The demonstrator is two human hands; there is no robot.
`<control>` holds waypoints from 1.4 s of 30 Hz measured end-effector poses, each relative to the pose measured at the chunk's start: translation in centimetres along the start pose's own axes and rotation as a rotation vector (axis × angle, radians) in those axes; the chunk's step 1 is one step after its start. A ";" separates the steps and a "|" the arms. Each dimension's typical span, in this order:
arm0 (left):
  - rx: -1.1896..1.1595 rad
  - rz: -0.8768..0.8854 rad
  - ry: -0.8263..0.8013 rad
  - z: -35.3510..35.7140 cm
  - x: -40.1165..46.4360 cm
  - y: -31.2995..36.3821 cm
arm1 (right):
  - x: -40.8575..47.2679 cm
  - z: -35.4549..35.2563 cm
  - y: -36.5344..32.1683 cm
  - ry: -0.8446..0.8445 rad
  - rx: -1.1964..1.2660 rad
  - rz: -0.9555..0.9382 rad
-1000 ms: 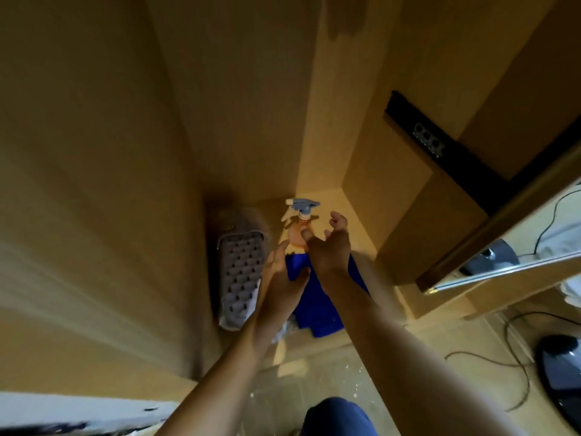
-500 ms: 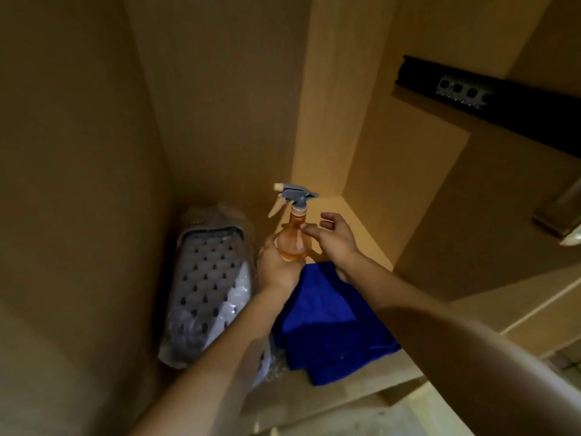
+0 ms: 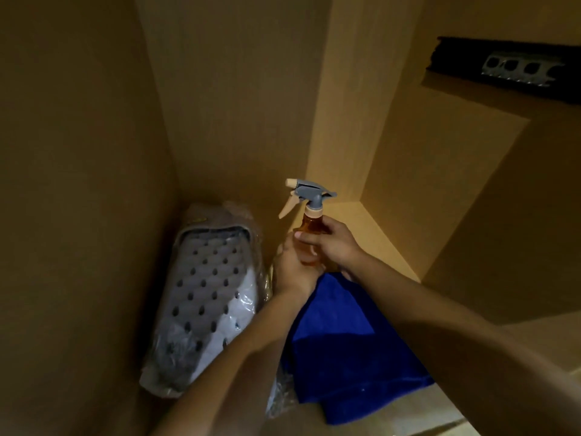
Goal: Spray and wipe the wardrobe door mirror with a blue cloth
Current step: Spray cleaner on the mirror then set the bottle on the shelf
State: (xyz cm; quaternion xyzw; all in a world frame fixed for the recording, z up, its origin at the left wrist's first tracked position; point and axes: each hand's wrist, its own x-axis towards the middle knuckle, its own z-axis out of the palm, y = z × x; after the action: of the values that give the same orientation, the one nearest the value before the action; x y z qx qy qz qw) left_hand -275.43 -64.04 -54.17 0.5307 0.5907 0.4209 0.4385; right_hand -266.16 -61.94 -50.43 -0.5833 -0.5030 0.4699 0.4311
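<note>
Both hands grip the upright spray bottle (image 3: 309, 228) over the shelf (image 3: 371, 221): left hand (image 3: 294, 272) low, right hand (image 3: 336, 243) higher. Blue cloth (image 3: 349, 350) lies just beneath.

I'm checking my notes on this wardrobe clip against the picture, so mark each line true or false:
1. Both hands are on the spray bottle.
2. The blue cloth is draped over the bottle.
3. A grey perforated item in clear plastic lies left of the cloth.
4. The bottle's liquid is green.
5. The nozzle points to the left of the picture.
1. True: the left hand and right hand both grip the spray bottle.
2. False: the blue cloth lies on the wardrobe shelf beneath the hands.
3. True: the grey perforated item lies there.
4. False: it looks amber.
5. True.
</note>
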 end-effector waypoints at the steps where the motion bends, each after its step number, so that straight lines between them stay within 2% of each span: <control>1: 0.010 0.010 0.006 0.0 -0.1 0.1 | -0.1 0.0 0.1 -0.001 0.002 -0.016; 16: 0.087 0.164 0.060 -1.4 -6.5 4.7 | -8.0 -1.3 -4.8 0.069 0.061 -0.062; 20: 0.047 0.121 0.046 -3.9 -10.5 7.6 | -12.0 -0.5 -7.6 0.104 0.090 -0.016; 24: 0.031 0.077 -0.060 -7.7 -15.4 11.7 | -16.9 0.7 -11.6 0.125 0.081 0.061; 28: 0.012 -0.092 -0.076 -11.8 -20.0 16.7 | -22.0 2.0 -16.8 0.109 0.073 0.171; 30: -0.283 -0.260 -0.038 -13.8 -22.5 21.1 | -24.1 2.3 -19.8 0.091 -0.015 0.220; 32: -0.373 -0.381 -0.066 -15.6 -25.3 25.8 | -26.3 2.5 -22.8 0.079 -0.025 0.257; 34: -0.447 -0.361 -0.050 -17.3 -27.5 28.4 | -28.7 2.4 -26.2 0.092 0.019 0.279; 39: -0.386 -0.264 -0.015 -20.8 -31.9 35.0 | -33.9 0.9 -34.5 0.045 0.022 0.226; 41: -0.465 -0.306 -0.039 -21.8 -33.3 37.5 | -35.7 0.1 -37.8 0.030 -0.045 0.168; 42: -0.615 -0.376 -0.110 -22.1 -34.0 38.5 | -36.6 -0.3 -39.3 0.023 -0.072 0.148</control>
State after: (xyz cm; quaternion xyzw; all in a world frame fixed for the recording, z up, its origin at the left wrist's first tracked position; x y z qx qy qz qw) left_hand -285.10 -95.46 -8.90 0.2780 0.4992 0.4618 0.6785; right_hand -274.87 -93.42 -7.87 -0.6394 -0.4701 0.4755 0.3795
